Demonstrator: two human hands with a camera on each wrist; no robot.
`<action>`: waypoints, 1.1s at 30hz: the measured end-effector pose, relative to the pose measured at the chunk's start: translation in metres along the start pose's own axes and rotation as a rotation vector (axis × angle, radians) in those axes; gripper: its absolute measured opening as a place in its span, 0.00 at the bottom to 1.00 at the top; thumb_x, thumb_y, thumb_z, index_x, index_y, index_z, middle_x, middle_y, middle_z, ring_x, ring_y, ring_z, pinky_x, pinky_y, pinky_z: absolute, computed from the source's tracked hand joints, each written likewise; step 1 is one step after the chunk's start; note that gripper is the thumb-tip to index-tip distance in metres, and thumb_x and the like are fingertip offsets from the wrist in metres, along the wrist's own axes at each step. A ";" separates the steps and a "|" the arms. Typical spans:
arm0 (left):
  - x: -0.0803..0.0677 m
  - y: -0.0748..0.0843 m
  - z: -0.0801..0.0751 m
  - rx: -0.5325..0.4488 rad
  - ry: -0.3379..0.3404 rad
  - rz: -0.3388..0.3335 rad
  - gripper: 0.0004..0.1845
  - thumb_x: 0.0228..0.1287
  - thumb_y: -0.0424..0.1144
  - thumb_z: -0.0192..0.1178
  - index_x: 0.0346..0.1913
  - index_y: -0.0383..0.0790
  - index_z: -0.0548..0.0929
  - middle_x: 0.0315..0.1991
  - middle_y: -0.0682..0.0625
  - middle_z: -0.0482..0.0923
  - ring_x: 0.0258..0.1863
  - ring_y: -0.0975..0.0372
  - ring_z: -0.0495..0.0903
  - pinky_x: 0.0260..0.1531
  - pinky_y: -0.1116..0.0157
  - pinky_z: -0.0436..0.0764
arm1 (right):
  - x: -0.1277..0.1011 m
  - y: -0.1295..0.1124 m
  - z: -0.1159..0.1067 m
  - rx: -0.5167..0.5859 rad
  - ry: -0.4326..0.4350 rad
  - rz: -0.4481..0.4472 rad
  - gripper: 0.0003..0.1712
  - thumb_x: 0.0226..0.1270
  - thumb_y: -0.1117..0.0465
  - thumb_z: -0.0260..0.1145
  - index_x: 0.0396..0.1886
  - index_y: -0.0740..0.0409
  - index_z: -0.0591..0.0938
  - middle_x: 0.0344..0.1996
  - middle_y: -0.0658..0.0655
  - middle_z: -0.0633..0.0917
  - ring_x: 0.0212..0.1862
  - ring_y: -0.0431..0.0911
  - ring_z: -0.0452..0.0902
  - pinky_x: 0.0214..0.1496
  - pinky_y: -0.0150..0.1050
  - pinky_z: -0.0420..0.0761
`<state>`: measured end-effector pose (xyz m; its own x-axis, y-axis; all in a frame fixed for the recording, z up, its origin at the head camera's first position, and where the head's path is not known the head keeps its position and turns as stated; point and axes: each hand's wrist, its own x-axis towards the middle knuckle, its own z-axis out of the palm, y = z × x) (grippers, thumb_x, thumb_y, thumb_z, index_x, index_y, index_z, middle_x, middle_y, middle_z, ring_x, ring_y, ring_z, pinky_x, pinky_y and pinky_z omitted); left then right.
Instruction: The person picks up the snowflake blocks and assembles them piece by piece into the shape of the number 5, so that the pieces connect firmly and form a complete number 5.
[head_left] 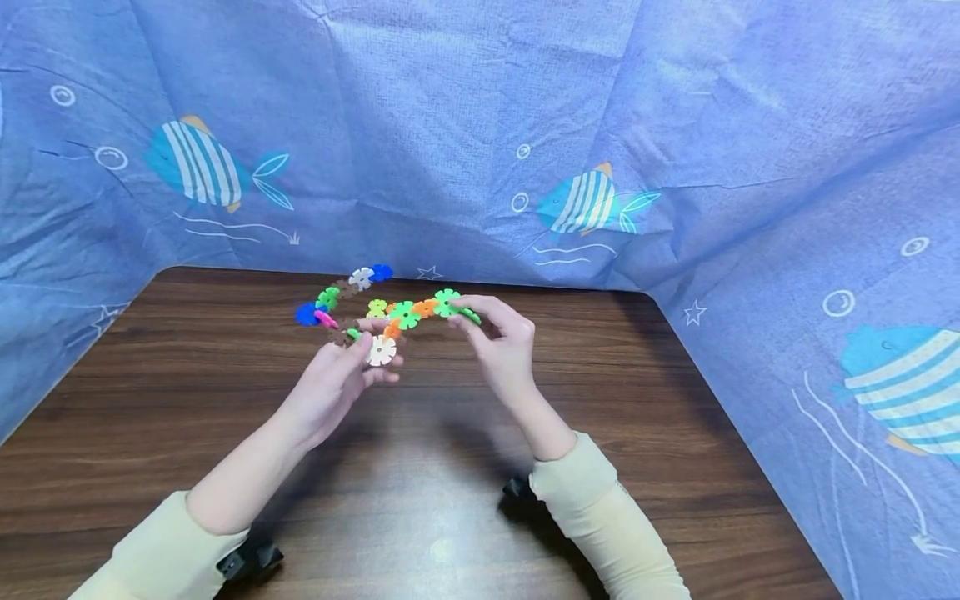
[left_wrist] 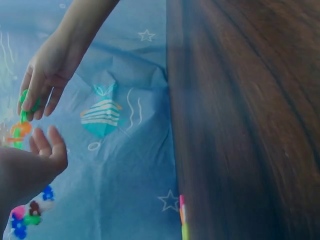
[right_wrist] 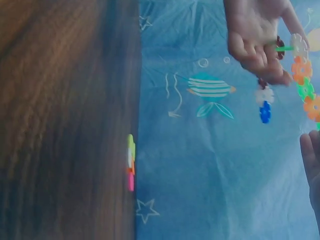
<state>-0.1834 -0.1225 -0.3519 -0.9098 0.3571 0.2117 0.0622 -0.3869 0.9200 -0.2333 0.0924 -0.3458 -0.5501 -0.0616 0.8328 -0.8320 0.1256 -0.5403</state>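
Holding a chain (head_left: pixel 390 312) of plastic snowflake discs above the table (head_left: pixel 420 467), the person works with both hands just in front of the blue cloth (head_left: pixel 480 125) that rises behind the table's far edge. The left hand (head_left: pixel 341 379) grasps the chain near its middle, fingers curled round the discs beside a white disc (head_left: pixel 382 350) that hangs at its fingertips. The right hand (head_left: pixel 498 337) pinches the chain's right end, a green disc (head_left: pixel 448 302), between thumb and fingertips. Between the two hands the chain runs in a shallow arc of yellow, green and orange discs. Past the left hand it carries on to the left and back, through pink, blue and green discs to a white one and a blue disc (head_left: pixel 382 272) at the far end, close to the cloth.

In the left wrist view the right hand (left_wrist: pixel 45 75) is seen pinching the green disc (left_wrist: pixel 25 100), with the left hand's fingers (left_wrist: pixel 47 145) curled just below it. In the right wrist view the left hand (right_wrist: pixel 257 40) clasps the chain (right_wrist: pixel 305 80), whose white and blue end hangs below it.

The cloth is printed with striped fish (head_left: pixel 198 167), bubbles and stars, and it also drapes down the right side of the table. Both forearms wear cream sleeves (head_left: pixel 600 508). The table is dark brown wood grain.
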 end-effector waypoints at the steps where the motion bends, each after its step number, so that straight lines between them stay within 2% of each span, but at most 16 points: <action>1: -0.002 0.001 0.000 0.043 -0.012 -0.042 0.16 0.76 0.45 0.42 0.47 0.40 0.78 0.45 0.52 0.80 0.40 0.63 0.80 0.42 0.64 0.80 | 0.001 -0.001 -0.002 -0.003 -0.008 -0.005 0.11 0.51 0.74 0.71 0.36 0.69 0.85 0.34 0.62 0.86 0.35 0.41 0.82 0.36 0.36 0.83; 3: -0.006 0.002 -0.001 0.130 -0.053 -0.129 0.21 0.75 0.48 0.42 0.43 0.35 0.80 0.42 0.51 0.82 0.36 0.63 0.80 0.39 0.65 0.81 | 0.003 -0.002 -0.007 -0.007 -0.026 -0.011 0.11 0.50 0.75 0.71 0.36 0.68 0.85 0.33 0.61 0.86 0.33 0.39 0.80 0.33 0.32 0.81; 5: -0.010 0.004 -0.003 0.201 -0.103 -0.216 0.25 0.75 0.50 0.42 0.44 0.29 0.80 0.40 0.49 0.82 0.34 0.63 0.79 0.36 0.65 0.81 | 0.005 -0.003 -0.011 -0.014 -0.048 -0.011 0.12 0.49 0.75 0.71 0.36 0.66 0.85 0.33 0.60 0.86 0.31 0.39 0.78 0.30 0.30 0.78; 8: -0.018 0.006 -0.005 0.304 -0.212 -0.325 0.25 0.74 0.49 0.44 0.51 0.26 0.74 0.40 0.44 0.81 0.32 0.61 0.79 0.33 0.65 0.81 | 0.007 -0.003 -0.017 -0.032 -0.085 -0.005 0.11 0.51 0.72 0.72 0.36 0.63 0.86 0.33 0.57 0.86 0.26 0.38 0.72 0.24 0.29 0.71; 11: -0.025 0.013 -0.005 0.435 -0.309 -0.387 0.21 0.73 0.46 0.49 0.51 0.28 0.76 0.39 0.42 0.82 0.32 0.58 0.81 0.30 0.64 0.81 | 0.008 -0.001 -0.023 -0.054 -0.122 -0.004 0.09 0.53 0.68 0.72 0.37 0.61 0.86 0.33 0.54 0.86 0.21 0.39 0.65 0.20 0.29 0.65; 13: -0.028 0.022 -0.003 0.537 -0.341 -0.377 0.18 0.71 0.45 0.51 0.48 0.32 0.79 0.37 0.43 0.83 0.30 0.55 0.82 0.28 0.63 0.82 | 0.007 0.000 -0.026 -0.077 -0.138 -0.011 0.09 0.53 0.66 0.72 0.36 0.59 0.86 0.32 0.54 0.86 0.19 0.39 0.60 0.18 0.30 0.61; 15: -0.030 0.032 -0.001 0.630 -0.340 -0.323 0.15 0.70 0.45 0.53 0.44 0.36 0.81 0.34 0.45 0.84 0.27 0.53 0.82 0.25 0.61 0.81 | 0.007 0.001 -0.028 -0.093 -0.152 -0.019 0.09 0.53 0.65 0.72 0.36 0.58 0.86 0.32 0.54 0.86 0.19 0.39 0.61 0.18 0.29 0.63; 19: -0.026 0.050 0.004 0.734 -0.252 -0.185 0.10 0.68 0.43 0.56 0.41 0.39 0.82 0.30 0.47 0.84 0.24 0.55 0.81 0.23 0.61 0.81 | 0.006 0.003 -0.031 -0.094 -0.185 -0.028 0.09 0.52 0.68 0.72 0.35 0.59 0.86 0.32 0.54 0.86 0.21 0.38 0.66 0.18 0.30 0.66; 22: -0.021 0.058 0.006 0.766 -0.175 -0.121 0.09 0.65 0.41 0.60 0.41 0.39 0.82 0.30 0.48 0.83 0.26 0.59 0.81 0.25 0.63 0.81 | 0.005 0.003 -0.032 -0.086 -0.214 -0.024 0.10 0.51 0.70 0.72 0.36 0.59 0.86 0.33 0.53 0.86 0.21 0.38 0.66 0.18 0.31 0.64; 26: -0.011 0.060 0.006 0.823 -0.105 -0.087 0.10 0.60 0.44 0.65 0.41 0.44 0.83 0.33 0.49 0.84 0.31 0.57 0.82 0.30 0.62 0.81 | 0.004 0.002 -0.033 -0.062 -0.242 -0.024 0.10 0.51 0.70 0.72 0.35 0.60 0.86 0.31 0.54 0.86 0.19 0.38 0.61 0.17 0.32 0.60; 29: -0.002 0.058 0.004 0.863 -0.079 -0.068 0.11 0.57 0.47 0.67 0.41 0.48 0.83 0.36 0.51 0.84 0.34 0.56 0.82 0.33 0.61 0.81 | 0.004 0.002 -0.033 -0.026 -0.263 -0.027 0.10 0.50 0.71 0.72 0.34 0.60 0.86 0.31 0.55 0.86 0.19 0.38 0.61 0.17 0.32 0.60; 33: 0.011 0.053 0.001 0.882 -0.070 -0.021 0.12 0.56 0.46 0.68 0.43 0.48 0.83 0.39 0.52 0.83 0.38 0.58 0.80 0.35 0.64 0.80 | 0.003 0.002 -0.033 0.012 -0.294 -0.018 0.10 0.50 0.73 0.71 0.34 0.61 0.85 0.32 0.56 0.86 0.19 0.37 0.62 0.17 0.30 0.61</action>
<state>-0.1894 -0.1383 -0.3009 -0.8888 0.4194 0.1850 0.3662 0.4069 0.8368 -0.2348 0.1252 -0.3404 -0.5305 -0.3486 0.7727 -0.8419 0.1101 -0.5283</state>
